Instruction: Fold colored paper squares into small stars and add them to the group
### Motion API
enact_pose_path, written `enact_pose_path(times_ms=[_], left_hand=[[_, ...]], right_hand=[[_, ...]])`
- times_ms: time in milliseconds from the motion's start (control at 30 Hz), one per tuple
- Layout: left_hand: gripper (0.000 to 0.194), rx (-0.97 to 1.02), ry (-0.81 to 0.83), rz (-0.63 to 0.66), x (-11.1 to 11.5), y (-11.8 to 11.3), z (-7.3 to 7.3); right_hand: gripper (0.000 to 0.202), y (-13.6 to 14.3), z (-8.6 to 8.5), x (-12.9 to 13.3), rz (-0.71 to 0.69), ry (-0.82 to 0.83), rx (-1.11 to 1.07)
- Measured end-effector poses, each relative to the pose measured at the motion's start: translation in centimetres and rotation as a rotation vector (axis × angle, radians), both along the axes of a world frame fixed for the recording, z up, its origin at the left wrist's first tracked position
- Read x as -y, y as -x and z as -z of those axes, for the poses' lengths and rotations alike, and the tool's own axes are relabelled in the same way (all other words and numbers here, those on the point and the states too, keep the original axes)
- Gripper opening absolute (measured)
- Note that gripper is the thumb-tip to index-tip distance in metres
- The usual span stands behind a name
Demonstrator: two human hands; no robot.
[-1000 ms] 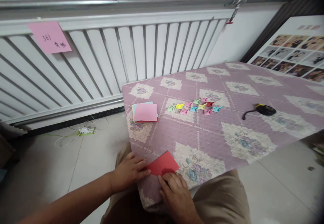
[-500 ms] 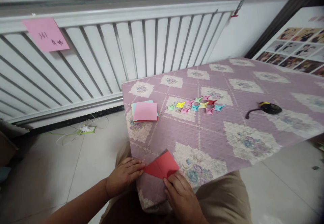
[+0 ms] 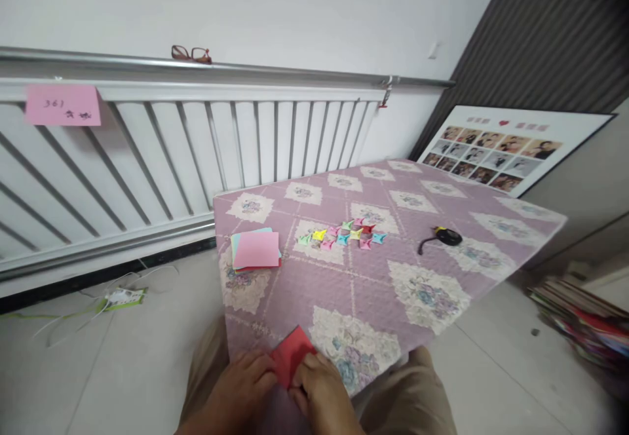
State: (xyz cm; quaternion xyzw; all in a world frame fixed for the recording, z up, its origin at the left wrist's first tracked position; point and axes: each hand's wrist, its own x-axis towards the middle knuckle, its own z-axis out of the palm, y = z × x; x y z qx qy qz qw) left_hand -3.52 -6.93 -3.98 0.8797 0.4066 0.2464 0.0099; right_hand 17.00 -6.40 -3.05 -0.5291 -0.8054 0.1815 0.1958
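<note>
A sheet of red paper (image 3: 293,351), partly folded, lies at the near left corner of the cloth-covered table (image 3: 314,284). My left hand (image 3: 248,382) presses on its left side, fingers together and bent. At its lower right edge my right hand (image 3: 322,389) pinches the paper, thumb below the fingers. Both hands hide parts of the sheet. Farther back on the left rests a stack of coloured paper (image 3: 256,250), pink on top. Several small folded paper pieces (image 3: 343,233) in green, yellow, pink, blue and red sit in rows mid-table.
A black item with a strap (image 3: 447,236) lies on the right of the table. A photo board (image 3: 484,150) leans at the far end. Behind runs a white radiator (image 3: 265,137) with a pink note (image 3: 63,105). A power strip (image 3: 122,297) with cables lies on the floor.
The view has tilted up and turned right, showing more wall and the photo board. My left hand has come closer to my right hand and now covers the red paper's left part.
</note>
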Motion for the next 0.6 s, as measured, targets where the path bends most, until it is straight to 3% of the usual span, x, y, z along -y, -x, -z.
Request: enact_pose_path(times_ms=[167, 400, 500, 600], left_hand=[[0.009, -0.084, -0.088, 0.045, -0.6, -0.2, 1.7], [0.012, -0.251, -0.12, 0.076, -1.4, 0.7, 2.4], [0.012, -0.212, -0.136, 0.05, -1.6, 0.2, 2.2], [0.016, -0.077, -0.222, 0.032, -1.9, -0.4, 0.7]], right_hand=[[0.016, -0.3, 0.7, 0.2, 0.012, 0.001, 0.008], [0.025, 0.4, 1.4, 0.7, 0.092, -0.154, 0.133], [0.024, 1.2, 2.4, 0.9, 0.132, -0.313, 0.227], [0.016, 1.5, 3.0, 1.0, 0.112, -0.476, 0.256]])
